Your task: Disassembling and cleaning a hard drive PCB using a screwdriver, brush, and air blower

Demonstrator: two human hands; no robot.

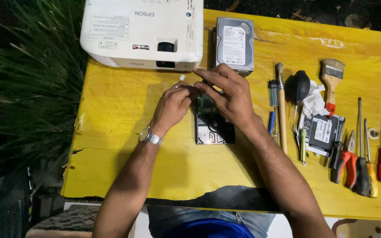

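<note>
Both hands meeting over an upturned hard drive [214,125], long axis running away. Left hand [173,105] pinching a small white strip [182,77]; right hand [230,94] fingers loosely spread above.

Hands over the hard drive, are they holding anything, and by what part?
Both hands, left and right, pinch something small above the drive, fingertips together. What it is and where the grip sits cannot be told.

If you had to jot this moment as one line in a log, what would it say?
left hand: pinching small white strip | right hand: fingers meeting left, over open hard drive | nearby: white projector, second hard drive
</note>
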